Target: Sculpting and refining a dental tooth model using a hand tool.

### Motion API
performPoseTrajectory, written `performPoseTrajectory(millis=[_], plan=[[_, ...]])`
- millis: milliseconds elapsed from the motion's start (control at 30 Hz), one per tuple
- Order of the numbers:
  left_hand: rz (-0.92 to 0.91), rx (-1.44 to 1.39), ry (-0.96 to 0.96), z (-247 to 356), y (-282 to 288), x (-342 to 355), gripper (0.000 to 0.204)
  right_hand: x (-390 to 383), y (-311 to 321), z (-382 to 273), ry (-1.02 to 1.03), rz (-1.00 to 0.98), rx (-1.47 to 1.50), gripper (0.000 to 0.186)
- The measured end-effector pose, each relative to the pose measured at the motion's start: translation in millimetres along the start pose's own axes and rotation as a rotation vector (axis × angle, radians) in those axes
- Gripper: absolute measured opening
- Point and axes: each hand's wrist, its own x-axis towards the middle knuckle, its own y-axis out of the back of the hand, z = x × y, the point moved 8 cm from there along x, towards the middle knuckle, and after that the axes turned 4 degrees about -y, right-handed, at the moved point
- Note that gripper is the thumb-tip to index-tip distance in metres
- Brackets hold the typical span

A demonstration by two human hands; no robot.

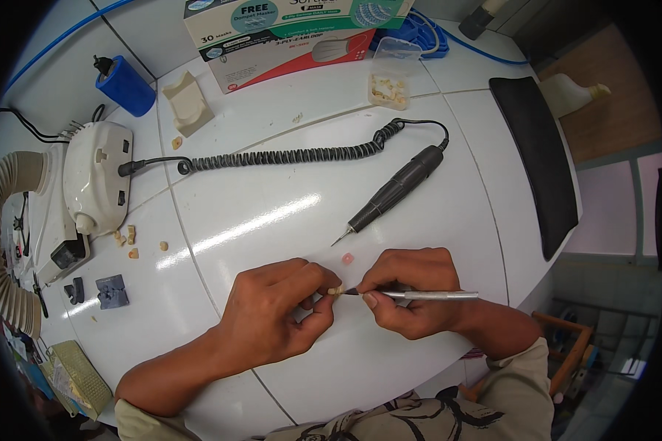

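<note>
A small cream piece [335, 291] sits just above the desk [419, 367], pinched between the thumb and forefinger of the left hand [276, 309], which is closed on it, seemingly to keep something so small steady while leaving its right end exposed. The right hand [412, 290] is clamped on a slim silver tool [434, 295], gripped close to its dark tip like a pen, probably for fine control; the tip points at the piece, though contact is too small to make out. Both forearms come in low over the desk, which likely steadies the fingers.

Just beyond the hands lies a pink lump [348, 258]. Farther out, a black handpiece [396, 187] rests diagonally with its thin bit toward the person, apparently parked within easy reach; its coiled cable [287, 156] runs left to a white control unit [99, 176]. Loose cream bits [131, 235] lie near that unit, and more fill an open clear box [388, 87] at the back, perhaps so they do not scatter
</note>
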Motion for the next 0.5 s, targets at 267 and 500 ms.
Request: performPoseTrajectory(millis=[267,500], plan=[[0.003,-0.013,0.017,-2.4,-0.7,-1.0,0.022,1.0,4.6,4.6,-0.085,0.053,-0.001,0.008],[0.001,-0.025,0.041,-2.6,-1.0,-1.1,0.022,0.1,4.5,5.6,-0.094,0.044,-0.001,0.008]])
